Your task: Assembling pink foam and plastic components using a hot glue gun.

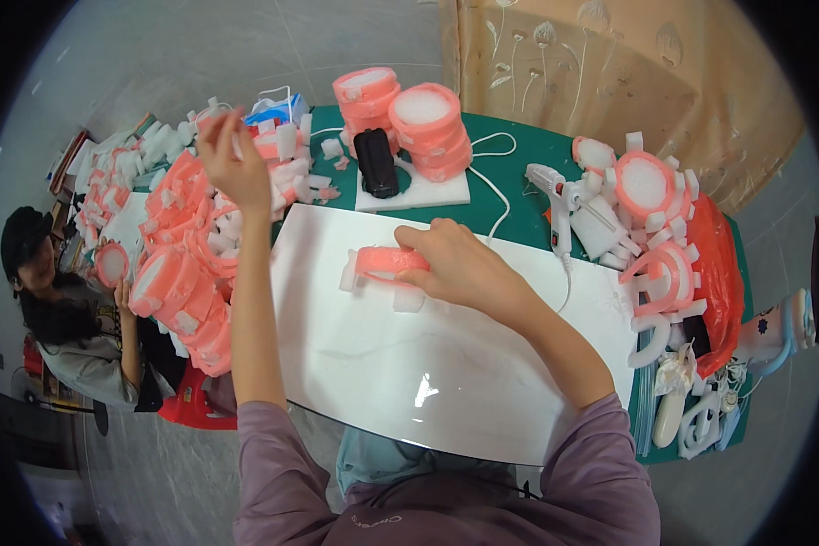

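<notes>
My right hand (450, 262) is closed on a pink foam ring (387, 260), keeping it over the white board (355, 355). White foam blocks (409, 298) stick out from the ring at its left and lower side. My left hand (235, 164) is raised at the far left, above loose pink and white foam pieces (291, 173). Its fingers are bent and smeared by motion, so whether anything is between them cannot be made out. Left of my forearm stand stacks of pink foam rings with white centres (168, 282).
Beyond the board are stacked pink foam rounds (425, 114) and a black case (376, 164) on white foam. A white glue gun (558, 200) with a cord lies right, near more foam and a red plastic bag (721, 282). Another person (82, 337) sits at the left.
</notes>
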The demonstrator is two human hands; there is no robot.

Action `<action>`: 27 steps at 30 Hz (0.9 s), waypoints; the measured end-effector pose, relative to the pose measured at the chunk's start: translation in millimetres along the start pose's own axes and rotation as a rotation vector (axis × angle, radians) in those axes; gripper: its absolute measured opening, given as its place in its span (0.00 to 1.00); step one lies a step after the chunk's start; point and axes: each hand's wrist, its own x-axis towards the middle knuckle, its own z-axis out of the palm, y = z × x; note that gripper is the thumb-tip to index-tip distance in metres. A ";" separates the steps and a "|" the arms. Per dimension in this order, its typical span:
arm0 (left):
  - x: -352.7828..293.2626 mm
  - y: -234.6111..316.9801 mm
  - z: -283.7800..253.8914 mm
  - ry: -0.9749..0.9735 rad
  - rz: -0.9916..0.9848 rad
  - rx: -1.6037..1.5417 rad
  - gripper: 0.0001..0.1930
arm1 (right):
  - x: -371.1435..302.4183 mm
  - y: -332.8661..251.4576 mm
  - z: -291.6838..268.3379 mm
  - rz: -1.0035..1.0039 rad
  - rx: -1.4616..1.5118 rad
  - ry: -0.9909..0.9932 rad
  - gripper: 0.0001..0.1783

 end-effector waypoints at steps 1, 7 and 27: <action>16.5 -3.7 -4.2 0.087 0.100 0.074 0.11 | 0.0 -1.0 -0.6 0.002 0.001 0.004 0.11; 23.1 -5.0 9.3 0.247 0.180 0.025 0.12 | -2.0 -2.4 -4.7 0.079 0.008 -0.091 0.13; -76.9 -5.6 6.3 -0.720 0.045 -0.047 0.17 | 2.6 -7.2 -8.1 0.139 0.021 -0.181 0.15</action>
